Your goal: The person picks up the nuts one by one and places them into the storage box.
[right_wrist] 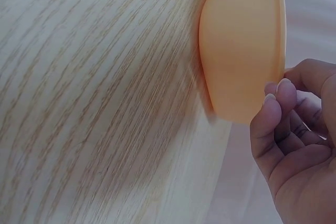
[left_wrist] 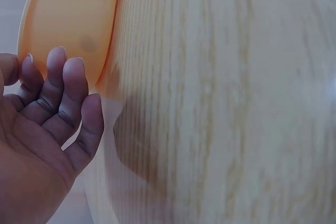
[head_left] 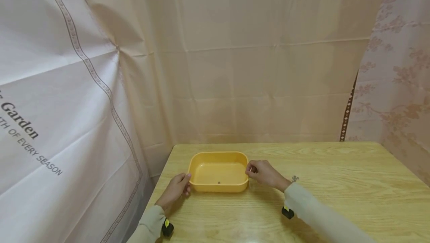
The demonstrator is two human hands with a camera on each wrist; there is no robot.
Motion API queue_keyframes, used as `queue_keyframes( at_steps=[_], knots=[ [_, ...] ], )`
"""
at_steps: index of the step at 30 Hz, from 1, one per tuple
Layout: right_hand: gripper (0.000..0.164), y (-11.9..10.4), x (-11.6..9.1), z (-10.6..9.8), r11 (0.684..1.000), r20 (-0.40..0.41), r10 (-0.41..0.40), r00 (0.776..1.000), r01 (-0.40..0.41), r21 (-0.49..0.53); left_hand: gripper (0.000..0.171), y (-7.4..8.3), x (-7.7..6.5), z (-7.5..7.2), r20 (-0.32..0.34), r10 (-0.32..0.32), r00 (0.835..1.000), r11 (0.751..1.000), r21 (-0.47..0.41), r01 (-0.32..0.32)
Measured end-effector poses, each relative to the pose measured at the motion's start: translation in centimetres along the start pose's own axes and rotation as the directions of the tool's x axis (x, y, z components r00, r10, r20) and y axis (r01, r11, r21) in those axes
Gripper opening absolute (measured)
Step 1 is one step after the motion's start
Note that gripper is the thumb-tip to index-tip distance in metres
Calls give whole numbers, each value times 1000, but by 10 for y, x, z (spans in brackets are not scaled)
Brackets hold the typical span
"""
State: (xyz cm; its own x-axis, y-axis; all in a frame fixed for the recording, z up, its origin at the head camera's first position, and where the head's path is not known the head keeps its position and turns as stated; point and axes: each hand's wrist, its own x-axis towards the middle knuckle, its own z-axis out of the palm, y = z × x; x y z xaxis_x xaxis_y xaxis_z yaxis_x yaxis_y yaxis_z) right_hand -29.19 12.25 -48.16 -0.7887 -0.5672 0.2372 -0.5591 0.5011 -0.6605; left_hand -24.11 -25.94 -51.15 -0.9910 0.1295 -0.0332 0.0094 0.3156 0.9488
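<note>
A yellow-orange, rounded-rectangular tray (head_left: pixel 220 172), apparently plastic, stands upright on a pale wood-grain worktop (head_left: pixel 319 183), near the far edge and toward the left side. Its mouth faces up; its long sides run left to right. A small dark spot (head_left: pixel 219 183) shows near the front wall, too small to identify.

Left hand (head_left: pixel 174 190): grasping the tray at its left end, near the front corner. The thumb lies at the rim; the remaining fingers are bent along the outer wall.

Right hand (head_left: pixel 265 173): grasping the tray at its right end—rim pinched between thumb and forefinger. In the right wrist view, the other fingers are curled beside the outer wall.

Both forearms wear light-coloured fabric sleeves. A compact black device with a yellow mark sits below each wrist: the left device (head_left: pixel 167 229) and the right device (head_left: pixel 287 213) are both well apart from the tray.

Surroundings: a creased beige cloth (head_left: pixel 262 75) hangs behind the worktop. At left hangs a white cloth (head_left: pixel 67 86) with a patterned band and dark lettering—"Garden" is legible. At right hangs a pale cloth (head_left: pixel 403 67) printed with pinkish-brown floral sprays.
</note>
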Motion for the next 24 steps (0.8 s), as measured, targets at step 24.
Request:
queue_keyframes(
  at_steps=[24],
  knots=[
    [5, 11, -9, -12, 998, -28, 57, 998, -57, -3, 42, 3, -1, 3, -27, -3, 1000, 1000, -10, 3]
  ],
)
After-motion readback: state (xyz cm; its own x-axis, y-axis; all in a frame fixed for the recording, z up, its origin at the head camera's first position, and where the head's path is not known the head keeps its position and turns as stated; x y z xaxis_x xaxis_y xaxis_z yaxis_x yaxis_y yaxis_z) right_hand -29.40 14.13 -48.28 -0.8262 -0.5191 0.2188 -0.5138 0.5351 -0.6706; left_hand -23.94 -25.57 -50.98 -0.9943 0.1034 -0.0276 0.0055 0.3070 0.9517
